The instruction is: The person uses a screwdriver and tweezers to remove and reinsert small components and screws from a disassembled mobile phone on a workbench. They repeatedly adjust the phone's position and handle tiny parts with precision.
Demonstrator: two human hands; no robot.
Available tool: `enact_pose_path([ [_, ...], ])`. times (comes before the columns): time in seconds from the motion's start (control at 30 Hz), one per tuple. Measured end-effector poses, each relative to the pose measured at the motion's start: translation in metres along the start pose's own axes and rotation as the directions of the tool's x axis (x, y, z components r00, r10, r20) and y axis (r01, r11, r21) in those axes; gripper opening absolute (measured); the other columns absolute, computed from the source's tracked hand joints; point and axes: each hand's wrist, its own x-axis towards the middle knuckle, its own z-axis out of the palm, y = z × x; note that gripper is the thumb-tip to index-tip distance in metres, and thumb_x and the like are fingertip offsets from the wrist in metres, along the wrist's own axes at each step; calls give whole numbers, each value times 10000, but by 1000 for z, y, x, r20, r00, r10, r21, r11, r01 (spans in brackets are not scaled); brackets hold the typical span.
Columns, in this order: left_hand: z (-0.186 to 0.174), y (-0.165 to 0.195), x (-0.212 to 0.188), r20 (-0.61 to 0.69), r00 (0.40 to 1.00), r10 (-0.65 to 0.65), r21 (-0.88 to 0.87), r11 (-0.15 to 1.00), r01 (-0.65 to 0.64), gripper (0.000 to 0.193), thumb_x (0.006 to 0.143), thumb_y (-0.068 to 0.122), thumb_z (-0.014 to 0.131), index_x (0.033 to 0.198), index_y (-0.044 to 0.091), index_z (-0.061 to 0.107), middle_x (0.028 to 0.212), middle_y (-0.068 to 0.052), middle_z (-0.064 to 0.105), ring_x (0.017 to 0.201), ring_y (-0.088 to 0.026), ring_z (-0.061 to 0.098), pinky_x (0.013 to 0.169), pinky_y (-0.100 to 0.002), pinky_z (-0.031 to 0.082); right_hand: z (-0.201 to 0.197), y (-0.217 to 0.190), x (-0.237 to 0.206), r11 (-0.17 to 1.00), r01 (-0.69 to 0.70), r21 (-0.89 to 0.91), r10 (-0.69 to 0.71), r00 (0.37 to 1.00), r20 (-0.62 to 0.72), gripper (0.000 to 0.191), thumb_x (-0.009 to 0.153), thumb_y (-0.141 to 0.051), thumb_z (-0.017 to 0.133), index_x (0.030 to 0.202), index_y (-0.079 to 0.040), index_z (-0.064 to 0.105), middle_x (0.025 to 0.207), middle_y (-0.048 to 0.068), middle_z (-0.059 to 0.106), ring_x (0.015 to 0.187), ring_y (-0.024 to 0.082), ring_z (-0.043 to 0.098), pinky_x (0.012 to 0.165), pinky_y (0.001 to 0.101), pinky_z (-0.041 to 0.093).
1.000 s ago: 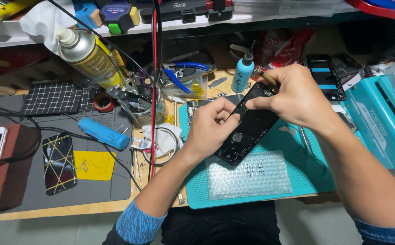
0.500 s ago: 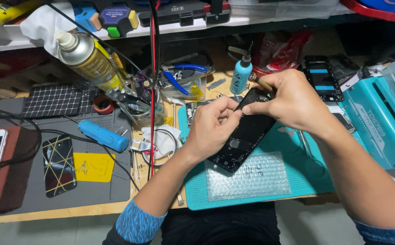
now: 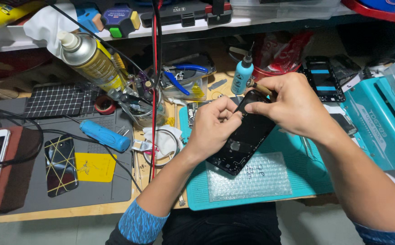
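Phone frame (image 3: 245,138) slightly lower now, both hands' grip pinching it, blue bottle (image 3: 242,75) behind.

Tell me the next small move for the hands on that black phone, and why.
Probably keep working the top edge with the fingertips. Both the left hand and right hand pinch the upper end of the black phone, which is tilted with its lower end over the teal mat, so the work sits there.

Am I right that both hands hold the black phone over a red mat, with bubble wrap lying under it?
Not quite: the mat is teal, not red, as the head view shows. Both hands, left and right, do hold the black phone, with bubble wrap below.
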Motion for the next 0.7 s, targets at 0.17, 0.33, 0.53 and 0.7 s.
enact_pose_path([
  [0.17, 0, -7, 1, 8, 1000, 0, -74, 997, 0, 85, 951, 50, 655, 889, 24, 602, 699, 67, 597, 627, 21, 495, 539, -186, 377, 1, 7, 4, 996, 83, 28, -82, 995, -52, 264, 762, -79, 786, 1021, -39, 751, 609, 4, 609, 468, 83, 507, 414, 291, 400],
  [0.33, 2, -15, 7, -13, 1000, 6, -108, 994, -7, 101, 964, 54, 656, 890, 23, 596, 703, 72, 561, 627, 19, 464, 542, -189, 343, 3, 20, 12, 967, 245, 69, -239, 967, -83, 289, 754, -63, 804, 1032, 3, 761, 720, -6, 626, 680, 37, 519, 595, 242, 437],
  [0.53, 2, -20, 10, -11, 999, -38, -80, 996, 37, 115, 961, 68, 662, 874, 19, 604, 668, 62, 568, 595, 12, 450, 522, -188, 321, 1, 29, 18, 983, 175, 51, -174, 984, -37, 292, 753, -88, 839, 1007, 24, 751, 742, 27, 657, 690, 64, 553, 605, 243, 464],
  [0.7, -1, -16, 13, 10, 979, -204, -333, 923, 195, 82, 941, 65, 626, 869, 26, 620, 733, 1, 692, 628, -36, 600, 581, -194, 459, -16, 38, 16, 952, 211, 222, -169, 967, -191, 236, 935, -133, 749, 1125, 7, 750, 864, 44, 719, 789, 67, 628, 706, 245, 499],
])
